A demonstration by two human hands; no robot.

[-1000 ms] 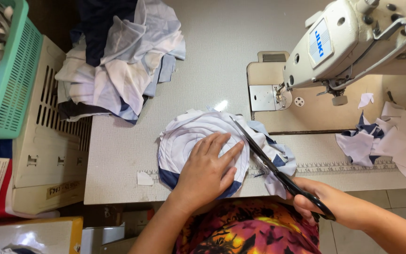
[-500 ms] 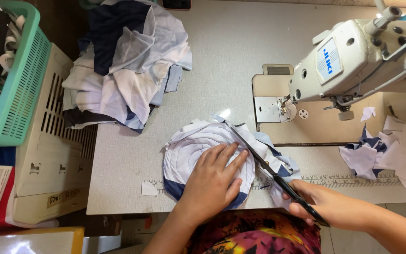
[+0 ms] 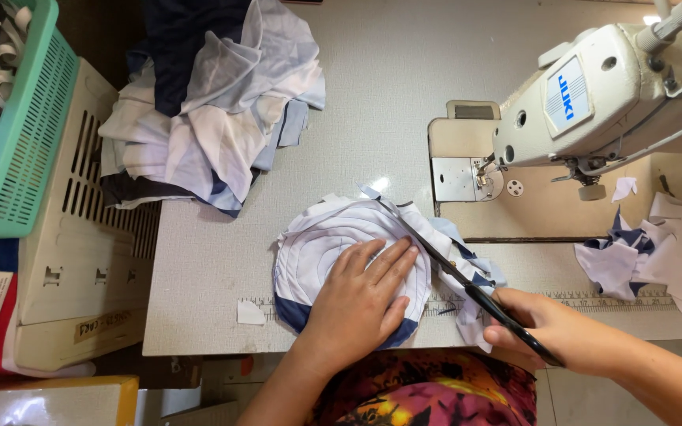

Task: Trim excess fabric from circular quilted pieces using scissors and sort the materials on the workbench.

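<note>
Left hand (image 3: 357, 304) hides part of the round fabric piece (image 3: 333, 244)

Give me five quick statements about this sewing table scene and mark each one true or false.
1. The left hand lies flat on the round white and navy stitched fabric piece. True.
2. The right hand holds a pen. False: it holds long black-handled scissors, blades along the round piece's edge.
3. The white sewing machine stands to the right of the round piece. True.
4. The pile of white, pale blue and navy cloth lies inside the teal plastic basket. False: it lies on the grey table top, beside the basket.
5. White and navy fabric scraps lie at the far right. True.
</note>
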